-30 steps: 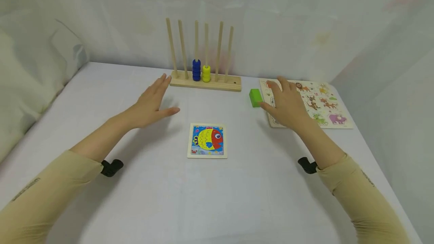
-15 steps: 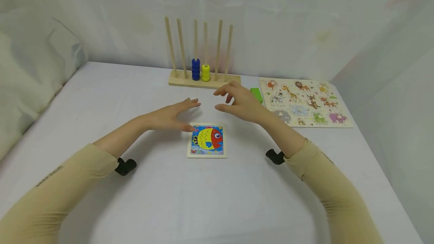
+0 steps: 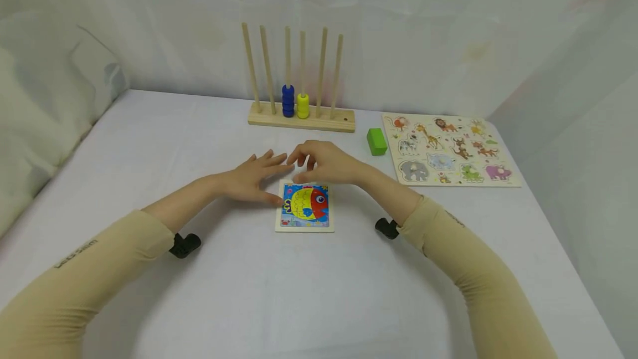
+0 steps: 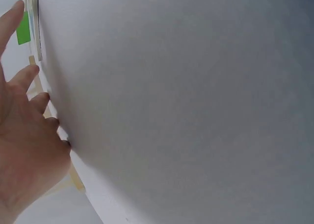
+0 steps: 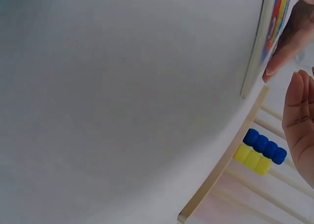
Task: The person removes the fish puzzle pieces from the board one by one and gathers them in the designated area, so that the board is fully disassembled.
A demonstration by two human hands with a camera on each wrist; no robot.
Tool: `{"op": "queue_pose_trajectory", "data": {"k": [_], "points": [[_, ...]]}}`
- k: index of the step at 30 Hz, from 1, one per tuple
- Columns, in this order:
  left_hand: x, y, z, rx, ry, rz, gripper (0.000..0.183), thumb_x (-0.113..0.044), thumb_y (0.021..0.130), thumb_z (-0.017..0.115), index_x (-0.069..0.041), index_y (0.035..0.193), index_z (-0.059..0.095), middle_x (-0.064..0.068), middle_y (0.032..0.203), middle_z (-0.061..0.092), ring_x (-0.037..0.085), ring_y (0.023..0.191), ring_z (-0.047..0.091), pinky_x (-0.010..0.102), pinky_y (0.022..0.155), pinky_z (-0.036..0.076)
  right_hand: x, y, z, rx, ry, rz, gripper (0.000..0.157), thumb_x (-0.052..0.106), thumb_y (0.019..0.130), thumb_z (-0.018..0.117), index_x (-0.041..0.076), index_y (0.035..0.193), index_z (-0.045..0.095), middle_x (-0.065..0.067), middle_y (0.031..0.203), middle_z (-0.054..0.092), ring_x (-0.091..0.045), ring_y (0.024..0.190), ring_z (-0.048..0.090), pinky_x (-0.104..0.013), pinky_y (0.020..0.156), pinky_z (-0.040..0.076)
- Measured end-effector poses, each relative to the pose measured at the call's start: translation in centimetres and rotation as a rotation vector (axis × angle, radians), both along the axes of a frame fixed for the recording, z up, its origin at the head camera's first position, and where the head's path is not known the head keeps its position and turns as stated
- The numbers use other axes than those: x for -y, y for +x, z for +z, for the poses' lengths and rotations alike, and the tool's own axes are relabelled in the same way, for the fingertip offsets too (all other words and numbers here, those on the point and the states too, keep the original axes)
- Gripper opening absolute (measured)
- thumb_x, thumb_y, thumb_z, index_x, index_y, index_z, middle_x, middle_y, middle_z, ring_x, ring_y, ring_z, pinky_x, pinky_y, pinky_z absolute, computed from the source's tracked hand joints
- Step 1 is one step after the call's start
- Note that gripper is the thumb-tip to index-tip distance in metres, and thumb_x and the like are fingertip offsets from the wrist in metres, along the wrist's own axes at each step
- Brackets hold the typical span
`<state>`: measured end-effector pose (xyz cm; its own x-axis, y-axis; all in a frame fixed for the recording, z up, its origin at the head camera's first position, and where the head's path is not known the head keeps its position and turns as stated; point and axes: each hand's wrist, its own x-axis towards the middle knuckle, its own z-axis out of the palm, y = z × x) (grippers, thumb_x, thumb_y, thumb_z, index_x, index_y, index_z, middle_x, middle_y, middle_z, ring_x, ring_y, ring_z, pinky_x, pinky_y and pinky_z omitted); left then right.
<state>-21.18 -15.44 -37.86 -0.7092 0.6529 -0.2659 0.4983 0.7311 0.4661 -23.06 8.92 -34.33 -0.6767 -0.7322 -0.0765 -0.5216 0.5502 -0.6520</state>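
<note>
A small square jigsaw puzzle (image 3: 305, 229) with a red and yellow fish picture lies flat in the middle of the head view. My left hand (image 3: 244, 183) is spread beside its upper left corner, the thumb tip right at the puzzle's left edge. Over the far edge hovers my right hand (image 3: 333, 163), fingers loosely bent and thumb pointing down to the border, with nothing in its grasp. In the left wrist view the left hand (image 4: 32, 145) has its fingers extended. The right wrist view shows the right hand (image 5: 301, 121) bent near the puzzle's rim (image 5: 255, 57).
At the back stands a wooden peg abacus (image 3: 329, 121) with blue beads (image 3: 288, 101) and yellow beads (image 3: 302, 106). A green block (image 3: 377, 142) sits to its right, next to an animal peg puzzle board (image 3: 448, 181). White cloth covers the table and walls.
Both hands have come inward from wide apart to the fish puzzle. The right hand has left the animal board's area and lowered to the puzzle's far edge. The objects have stayed put.
</note>
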Motion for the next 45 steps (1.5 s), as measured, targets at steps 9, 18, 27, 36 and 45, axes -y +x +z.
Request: {"op": "queue_pose_trajectory", "data": {"k": [9,18,27,36,45], "points": [[0.1,0.4,-0.6,-0.049,-0.053,-0.024,0.084,-0.059,0.089,0.061,-0.029,0.158,0.022,0.011,0.169,0.004,0.046,0.154,-0.008,0.074,0.117,-0.005,0.1,-0.1,-1.1,0.042,0.049,0.036,0.034,0.029,0.086,0.076,0.020,0.118,0.066,0.001,0.104,0.065,-0.015,0.090,0.061,-0.027,0.077,0.051],[0.0,0.8,-0.6,-0.070,-0.086,-0.029,0.085,-0.063,0.090,0.058,-0.032,0.158,0.018,0.009,0.170,-0.001,0.043,0.155,-0.011,0.070,0.119,-0.007,0.4,0.1,-1.8,0.050,0.041,0.080,0.036,0.024,0.085,0.077,0.014,0.118,0.066,-0.001,0.102,0.067,-0.015,0.087,0.060,-0.023,0.078,0.051],[0.0,0.9,-0.5,-0.068,-0.114,-0.027,0.081,-0.063,0.091,0.055,-0.030,0.158,0.022,0.007,0.170,-0.003,0.042,0.155,-0.012,0.069,0.120,-0.008,0.4,0.3,-2.2,0.043,0.061,0.084,0.034,0.025,0.086,0.077,0.014,0.116,0.066,-0.001,0.099,0.065,-0.015,0.082,0.058,-0.022,0.074,0.050],[-0.1,1.0,-0.5,-0.066,-0.144,-0.014,0.082,-0.064,0.091,0.054,-0.025,0.157,0.025,0.004,0.170,-0.004,0.039,0.155,-0.013,0.067,0.121,-0.009,0.5,0.2,-2.6,0.011,0.106,0.098,0.034,0.029,0.087,0.077,0.020,0.118,0.068,0.000,0.099,0.062,-0.015,0.083,0.055,-0.021,0.073,0.047],[-0.1,0.9,-0.4,-0.075,-0.133,-0.022,0.081,-0.065,0.091,0.054,-0.026,0.157,0.027,0.005,0.170,-0.003,0.040,0.155,-0.011,0.068,0.120,-0.008,0.6,0.3,-2.7,0.005,0.113,0.108,0.037,0.028,0.087,0.076,0.022,0.123,0.068,-0.002,0.103,0.062,-0.015,0.084,0.053,-0.021,0.071,0.046]]}}
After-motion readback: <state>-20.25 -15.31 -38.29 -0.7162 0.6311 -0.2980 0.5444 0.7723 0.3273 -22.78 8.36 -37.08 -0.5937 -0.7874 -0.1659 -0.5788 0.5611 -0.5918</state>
